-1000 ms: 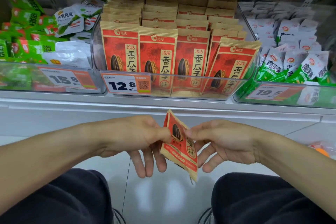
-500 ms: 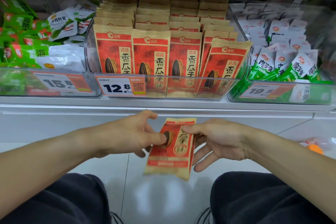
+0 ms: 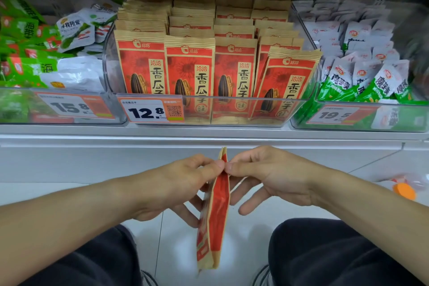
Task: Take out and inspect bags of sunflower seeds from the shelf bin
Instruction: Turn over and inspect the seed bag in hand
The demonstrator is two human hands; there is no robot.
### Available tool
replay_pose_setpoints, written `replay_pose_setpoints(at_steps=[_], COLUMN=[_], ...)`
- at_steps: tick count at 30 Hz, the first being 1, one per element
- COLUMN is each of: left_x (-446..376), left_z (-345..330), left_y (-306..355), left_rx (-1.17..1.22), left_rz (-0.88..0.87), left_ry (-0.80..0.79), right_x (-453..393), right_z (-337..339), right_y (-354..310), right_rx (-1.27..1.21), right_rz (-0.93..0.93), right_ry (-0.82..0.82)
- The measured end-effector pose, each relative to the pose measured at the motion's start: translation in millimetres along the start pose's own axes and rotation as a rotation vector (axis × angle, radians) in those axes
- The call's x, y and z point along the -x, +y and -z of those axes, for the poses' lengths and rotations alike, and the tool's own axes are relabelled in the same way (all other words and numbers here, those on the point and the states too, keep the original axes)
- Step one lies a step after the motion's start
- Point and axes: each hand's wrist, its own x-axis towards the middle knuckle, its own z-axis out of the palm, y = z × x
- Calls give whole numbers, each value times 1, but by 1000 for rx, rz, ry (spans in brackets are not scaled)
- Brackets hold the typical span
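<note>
Red-and-tan, a bag of sunflower seeds (image 3: 214,213) hung edge-on to the camera below the shelf (image 3: 209,133), pinched near its top from both sides. The left hand (image 3: 176,184) pressed thumb and forefinger against one face while the right hand (image 3: 271,173) gripped the other, its lower fingers loosely spread beneath. Behind them, a clear shelf bin (image 3: 232,111) held upright rows of matching bags (image 3: 190,65), the rightmost front one leaning left, above a price tag (image 3: 151,111) reading 12.8. Bins of green packets (image 3: 21,37) and white-and-green packets (image 3: 371,72) stood on either side. Dark trouser legs (image 3: 325,253) framed the pale floor.
</note>
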Motion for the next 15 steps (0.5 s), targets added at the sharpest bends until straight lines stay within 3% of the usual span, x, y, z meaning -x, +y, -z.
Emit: replay_pose_setpoints(at_steps=[15], left_x=[-11], left_z=[1], left_y=[0], left_rx=[123], left_rz=[-138], left_ry=[-2], right_x=[4], right_z=[5], right_y=[-6], right_rx=[-116], right_rz=[104], right_ry=[143])
